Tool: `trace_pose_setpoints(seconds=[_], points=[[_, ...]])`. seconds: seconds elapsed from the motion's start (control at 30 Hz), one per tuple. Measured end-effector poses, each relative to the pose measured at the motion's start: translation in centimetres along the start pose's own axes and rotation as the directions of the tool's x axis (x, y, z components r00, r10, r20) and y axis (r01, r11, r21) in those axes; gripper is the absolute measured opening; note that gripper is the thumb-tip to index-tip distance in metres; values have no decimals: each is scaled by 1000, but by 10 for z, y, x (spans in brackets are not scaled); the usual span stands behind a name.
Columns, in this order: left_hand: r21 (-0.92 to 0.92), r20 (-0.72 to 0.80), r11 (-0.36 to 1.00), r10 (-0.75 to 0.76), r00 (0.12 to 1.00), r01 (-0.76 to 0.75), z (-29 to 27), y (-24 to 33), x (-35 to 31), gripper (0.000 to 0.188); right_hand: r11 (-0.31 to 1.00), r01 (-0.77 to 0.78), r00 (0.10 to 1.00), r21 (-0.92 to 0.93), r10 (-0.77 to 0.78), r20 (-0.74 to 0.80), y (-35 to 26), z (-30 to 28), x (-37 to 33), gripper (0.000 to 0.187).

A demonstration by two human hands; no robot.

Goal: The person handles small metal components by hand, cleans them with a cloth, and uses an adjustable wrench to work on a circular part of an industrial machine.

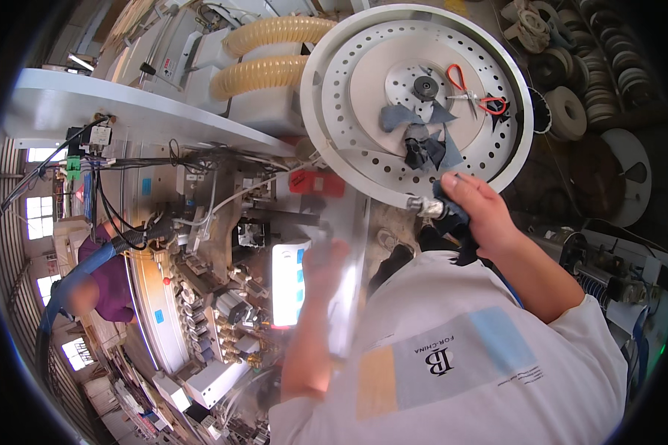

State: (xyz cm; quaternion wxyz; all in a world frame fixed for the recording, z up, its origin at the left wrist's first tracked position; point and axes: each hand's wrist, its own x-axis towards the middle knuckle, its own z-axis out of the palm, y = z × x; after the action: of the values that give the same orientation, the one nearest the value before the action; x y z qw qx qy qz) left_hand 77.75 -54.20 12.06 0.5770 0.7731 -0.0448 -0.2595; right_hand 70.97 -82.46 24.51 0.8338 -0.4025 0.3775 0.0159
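My right hand [484, 215] is closed around a dark rag [459, 222], with its thumb on top. A shiny metal cylindrical part [427, 208] sticks out of the rag on the left, beside the rim of a round grey tray [334, 152]. On the tray's perforated disc lie red-handled scissors [464, 96] and several dark cloth scraps [423, 144]. My left hand [326, 259] is smeared by motion beside a white control panel [289, 285] with blue buttons; its fingers cannot be made out.
Two ribbed yellowish hoses [263, 78] run to the tray's left. A long machine with cables and metal mechanisms [230, 308] fills the left. Another person in purple [111, 285] is beyond it. Rolls of banding [597, 70] stand at the far right, with more machinery [586, 252] at right.
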Motion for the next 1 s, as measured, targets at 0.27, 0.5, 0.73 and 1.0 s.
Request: trace_pose_setpoints(seconds=[0.27, 0.5, 0.73, 1.0], points=[[-442, 69, 895, 92, 993, -52, 49, 116, -22, 31, 710, 551, 760, -438, -211, 614, 6, -9, 7, 26], [-421, 29, 907, -18, 999, 29, 45, 113, -26, 36, 670, 600, 764, -437, -317, 562, 6, -5, 15, 23], [-417, -23, 908, -59, 998, 44, 40, 112, -28, 38, 379, 749, 653, -544, -562, 507, 5, -3, 20, 11], [-521, -77, 850, 48, 996, -81, 48, 96, -34, 31, 257, 746, 613, -614, -627, 482, 6, 10, 18, 10]])
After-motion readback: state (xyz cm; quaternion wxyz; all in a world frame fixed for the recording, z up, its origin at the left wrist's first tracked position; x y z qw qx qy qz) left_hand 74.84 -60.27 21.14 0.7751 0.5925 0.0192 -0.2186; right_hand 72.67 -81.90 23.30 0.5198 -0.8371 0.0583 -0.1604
